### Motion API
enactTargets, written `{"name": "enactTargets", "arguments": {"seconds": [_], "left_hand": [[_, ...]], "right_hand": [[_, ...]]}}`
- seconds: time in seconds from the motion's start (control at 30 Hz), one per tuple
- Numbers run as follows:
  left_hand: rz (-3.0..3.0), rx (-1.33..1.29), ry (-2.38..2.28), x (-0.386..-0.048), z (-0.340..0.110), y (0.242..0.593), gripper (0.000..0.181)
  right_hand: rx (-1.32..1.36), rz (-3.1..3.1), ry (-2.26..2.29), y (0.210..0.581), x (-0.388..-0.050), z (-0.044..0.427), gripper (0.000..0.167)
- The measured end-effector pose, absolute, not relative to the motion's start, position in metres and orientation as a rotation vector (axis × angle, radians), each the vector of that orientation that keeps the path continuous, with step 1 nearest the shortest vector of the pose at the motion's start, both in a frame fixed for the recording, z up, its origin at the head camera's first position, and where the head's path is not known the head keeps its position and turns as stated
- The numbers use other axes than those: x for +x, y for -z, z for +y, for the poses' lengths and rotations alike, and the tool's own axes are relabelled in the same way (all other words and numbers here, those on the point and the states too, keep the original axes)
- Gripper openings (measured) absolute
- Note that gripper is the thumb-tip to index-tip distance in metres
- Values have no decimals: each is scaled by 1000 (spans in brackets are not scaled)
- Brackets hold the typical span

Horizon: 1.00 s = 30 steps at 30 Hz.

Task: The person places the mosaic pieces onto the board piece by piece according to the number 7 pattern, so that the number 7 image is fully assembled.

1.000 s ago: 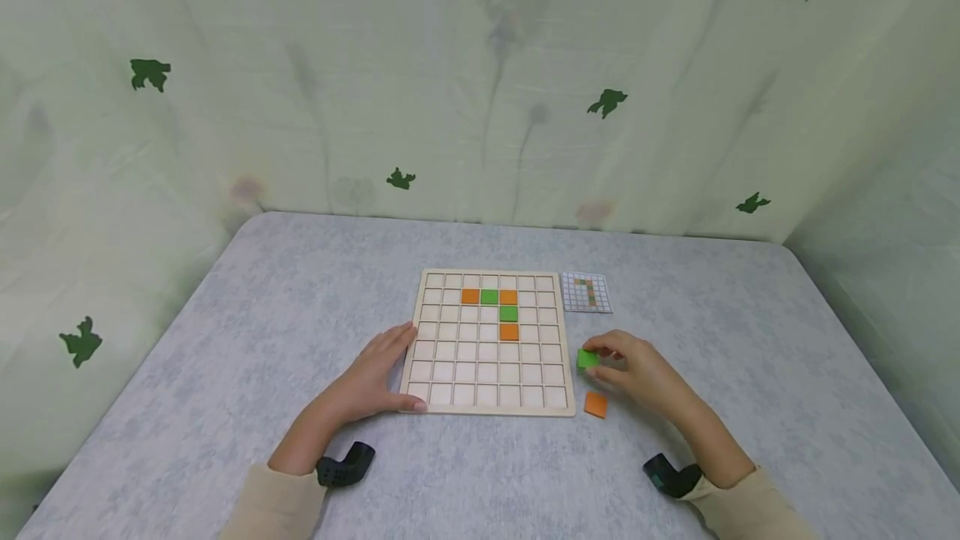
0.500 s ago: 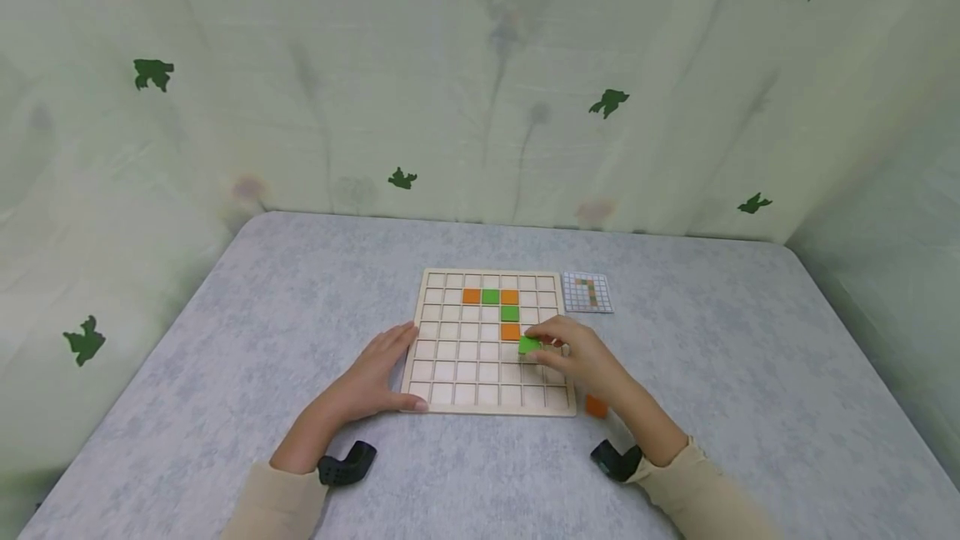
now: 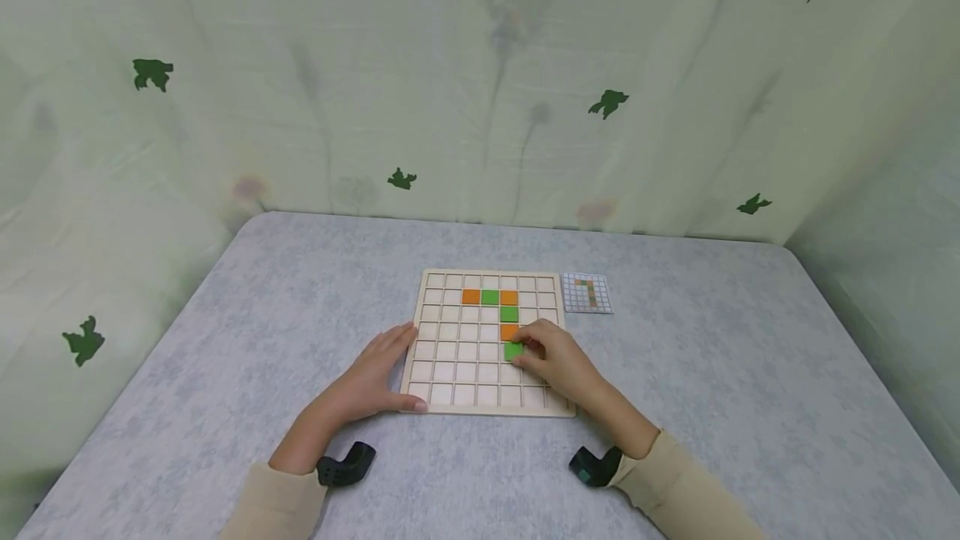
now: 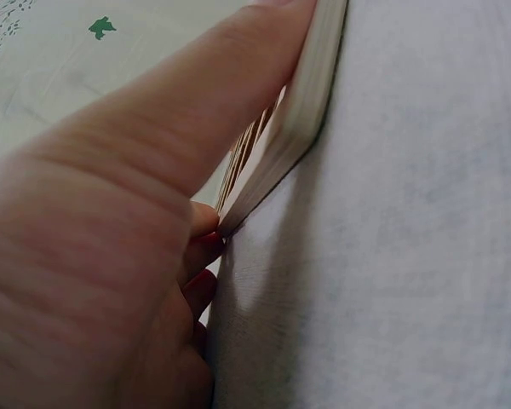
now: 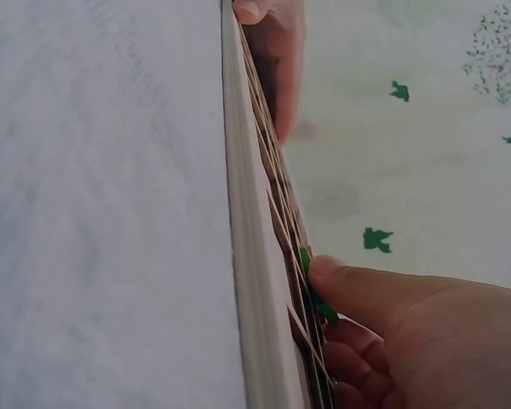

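A wooden grid board lies on the table. My left hand rests at its left side, fingers along the edge; in the left wrist view the thumb lies over the board's near edge. My right hand pinches a green square tile between thumb and fingers, over the cell just below an orange tile. In the right wrist view this green tile is tilted against the board's grid. Further up, orange and green tiles form a row and a column in the cells.
A small card printed with a grid and coloured squares lies by the board's top right corner. A grey-blue table surrounds the board. Behind it hangs a pale curtain with green bird shapes. Black wrist devices sit on both wrists.
My right hand has carried the green tile leftward from beside the board to the column's lower end. The loose orange tile right of the board is now hidden by the forearm. The left hand stays put.
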<state>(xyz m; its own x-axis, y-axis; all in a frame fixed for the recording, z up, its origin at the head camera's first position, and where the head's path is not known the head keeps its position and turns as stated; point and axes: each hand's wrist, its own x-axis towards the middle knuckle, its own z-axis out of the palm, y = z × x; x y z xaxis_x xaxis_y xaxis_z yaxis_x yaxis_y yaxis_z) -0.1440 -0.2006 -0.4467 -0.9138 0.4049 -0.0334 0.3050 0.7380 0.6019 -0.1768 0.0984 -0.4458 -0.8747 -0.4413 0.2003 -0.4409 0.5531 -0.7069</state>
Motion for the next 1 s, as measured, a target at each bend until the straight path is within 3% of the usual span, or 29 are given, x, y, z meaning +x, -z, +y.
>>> {"name": "enactTargets", "arguments": {"seconds": [0.27, 0.43, 0.7, 1.0], "left_hand": [[2773, 583, -927, -143, -201, 444, 113], [2773, 587, -940, -143, -200, 445, 113], [2778, 592, -940, -144, -200, 447, 114], [2777, 587, -947, -144, -200, 446, 113]], "right_hand": [[-766, 2726, 1259, 445, -177, 95, 22], [-758, 2657, 1274, 434, -176, 102, 32], [-769, 2733, 1280, 405, -165, 135, 46], [-819, 2794, 1191, 413, -141, 176, 53]]}}
